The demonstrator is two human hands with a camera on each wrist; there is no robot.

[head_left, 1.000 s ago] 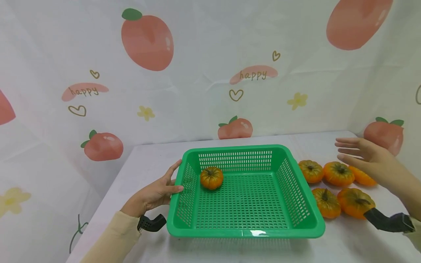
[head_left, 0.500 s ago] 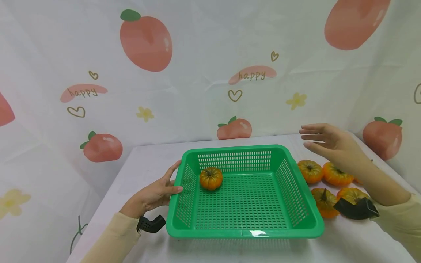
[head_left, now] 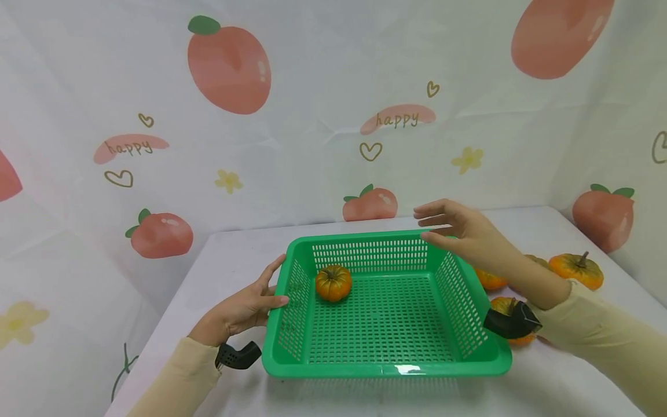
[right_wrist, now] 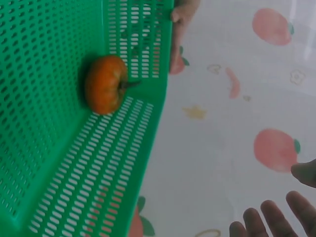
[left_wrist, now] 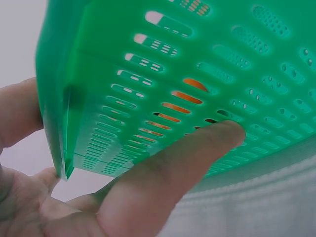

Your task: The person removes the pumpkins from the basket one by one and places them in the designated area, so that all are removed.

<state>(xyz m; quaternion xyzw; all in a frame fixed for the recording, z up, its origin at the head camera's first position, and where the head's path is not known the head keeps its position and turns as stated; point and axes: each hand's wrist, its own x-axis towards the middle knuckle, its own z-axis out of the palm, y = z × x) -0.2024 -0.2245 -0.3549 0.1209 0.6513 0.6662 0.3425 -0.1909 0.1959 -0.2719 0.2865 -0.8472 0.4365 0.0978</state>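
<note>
A green plastic basket (head_left: 383, 369) with slotted walls stands in the middle of the table. In its back left corner sits one small orange pumpkin (head_left: 333, 284), its stem visible in the right wrist view. My left hand (head_left: 249, 307) grips the basket's left rim. In the left wrist view a finger (left_wrist: 197, 153) of that hand presses along the outside of the slotted wall. My right hand (head_left: 464, 229) hovers over the basket's back right corner, holding nothing. Its fingers are apart and slightly bent, and the right wrist view has these fingertips (right_wrist: 276, 222) at its lower right.
Several more pumpkins lie on the table right of the basket, partly hidden by the right arm; one pumpkin (head_left: 577, 270) shows fully. A white cloth backdrop (head_left: 302, 168) printed with peaches rises behind the table (head_left: 234, 249). Black wrist cameras are on both wrists.
My right hand has swept left from above the loose pumpkins to the basket's back right corner, staying empty. The left hand, basket and the pumpkin inside have kept their places.
</note>
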